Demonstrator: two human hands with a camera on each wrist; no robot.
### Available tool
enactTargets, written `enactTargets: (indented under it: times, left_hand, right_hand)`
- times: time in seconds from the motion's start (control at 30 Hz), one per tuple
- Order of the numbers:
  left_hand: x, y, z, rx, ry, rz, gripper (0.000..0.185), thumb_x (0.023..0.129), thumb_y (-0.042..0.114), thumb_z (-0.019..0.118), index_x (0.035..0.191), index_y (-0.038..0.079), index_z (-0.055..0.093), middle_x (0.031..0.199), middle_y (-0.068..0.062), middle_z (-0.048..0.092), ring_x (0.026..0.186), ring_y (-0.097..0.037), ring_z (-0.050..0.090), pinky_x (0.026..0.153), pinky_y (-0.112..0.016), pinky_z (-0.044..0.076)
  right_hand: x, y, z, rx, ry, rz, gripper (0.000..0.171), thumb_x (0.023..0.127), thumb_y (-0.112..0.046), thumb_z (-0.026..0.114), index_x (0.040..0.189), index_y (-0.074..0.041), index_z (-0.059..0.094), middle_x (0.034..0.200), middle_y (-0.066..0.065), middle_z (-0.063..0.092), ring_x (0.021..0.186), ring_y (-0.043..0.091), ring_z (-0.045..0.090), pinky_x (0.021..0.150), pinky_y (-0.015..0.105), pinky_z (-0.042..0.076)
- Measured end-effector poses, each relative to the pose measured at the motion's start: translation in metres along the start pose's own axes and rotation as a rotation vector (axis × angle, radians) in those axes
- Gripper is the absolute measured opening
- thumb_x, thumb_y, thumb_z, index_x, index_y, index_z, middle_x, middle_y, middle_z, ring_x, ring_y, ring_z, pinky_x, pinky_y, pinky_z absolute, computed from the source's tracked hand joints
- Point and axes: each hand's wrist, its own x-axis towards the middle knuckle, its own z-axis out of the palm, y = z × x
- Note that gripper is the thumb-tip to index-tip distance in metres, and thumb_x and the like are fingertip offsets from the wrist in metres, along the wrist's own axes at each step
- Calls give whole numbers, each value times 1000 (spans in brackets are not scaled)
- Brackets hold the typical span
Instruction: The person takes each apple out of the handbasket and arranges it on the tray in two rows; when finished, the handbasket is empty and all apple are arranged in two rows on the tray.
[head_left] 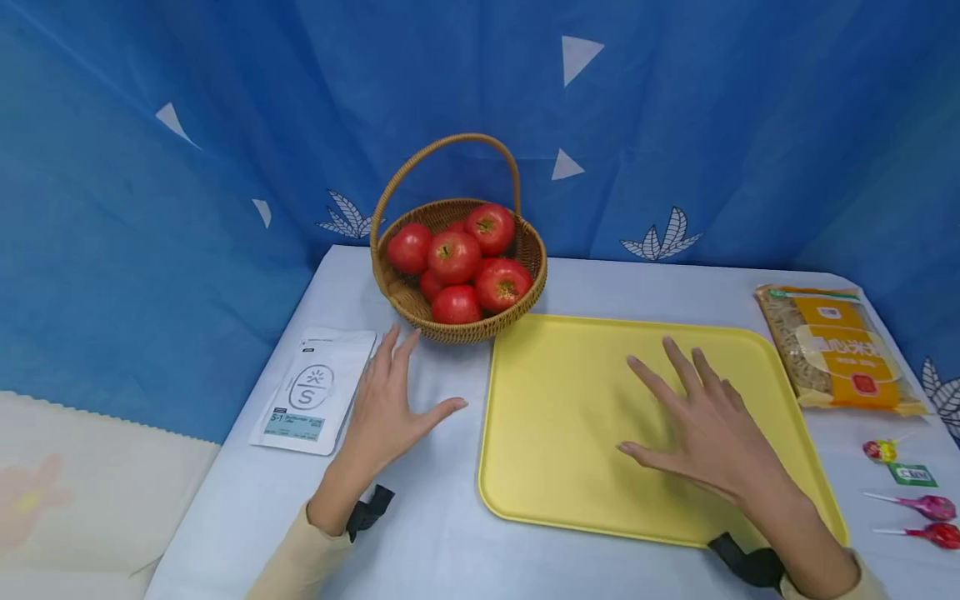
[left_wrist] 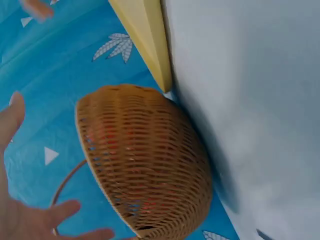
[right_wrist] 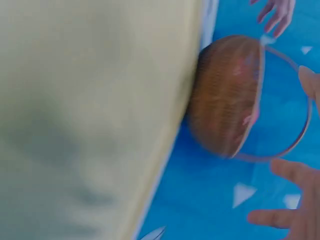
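Your left grip [head_left: 386, 408] lies released, fingers spread flat on the bench [head_left: 420, 533], just near of the basket [head_left: 459, 329] and right of a white pouch [head_left: 315, 390]. Your right grip [head_left: 701, 425] is released too, fingers spread over the yellow tray [head_left: 555, 417]. Tomatoes [head_left: 453, 257] fill the basket, which touches the tray's far left corner. A noodle bag [head_left: 832, 346] lies far right.

Probably a staged recording booth: blue backdrop cloth [head_left: 225, 125] curtains the table [head_left: 420, 517].
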Motion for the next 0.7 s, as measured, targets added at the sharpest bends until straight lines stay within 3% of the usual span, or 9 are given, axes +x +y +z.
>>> enactTargets:
  times: [0.13, 0.27, 0.47, 0.7]
  left_hand:
    - [19, -5, 6, -147, 118, -89, 104, 71, 55, 83, 149, 9, 33, 160, -19, 19, 145, -39, 25, 109, -60, 37]
    - [36, -9, 15, -227, 160, -196, 101, 73, 56, 81, 148, 9, 32, 160, -20, 15, 146, -40, 24, 108, -60, 37]
    - [52, -11, 30, -318, 192, -246, 103, 75, 56, 79, 146, 2, 28, 160, -22, 13, 143, -43, 27, 109, -60, 37]
    - [59, -13, 41, -354, 234, -220, 98, 77, 52, 80, 144, 0, 30, 158, -22, 17, 140, -39, 33, 105, -54, 43]
  right_hand:
    - [57, -15, -13, 59, 132, -220, 95, 72, -61, 77, 151, -26, 38, 154, 21, 34, 123, 50, 50, 88, 67, 46]
    - [124, -33, -19, 158, 120, -340, 84, 78, -53, 77, 148, -24, 41, 151, 20, 39, 114, 43, 58, 87, 60, 51]
    - [198, -51, -6, 278, -37, -303, 79, 78, -50, 78, 143, -21, 44, 140, 16, 48, 112, 36, 57, 86, 51, 51]
    - [229, -58, 7, 208, -149, -182, 79, 72, -58, 80, 135, -21, 49, 123, 12, 59, 110, 31, 59, 89, 52, 41]
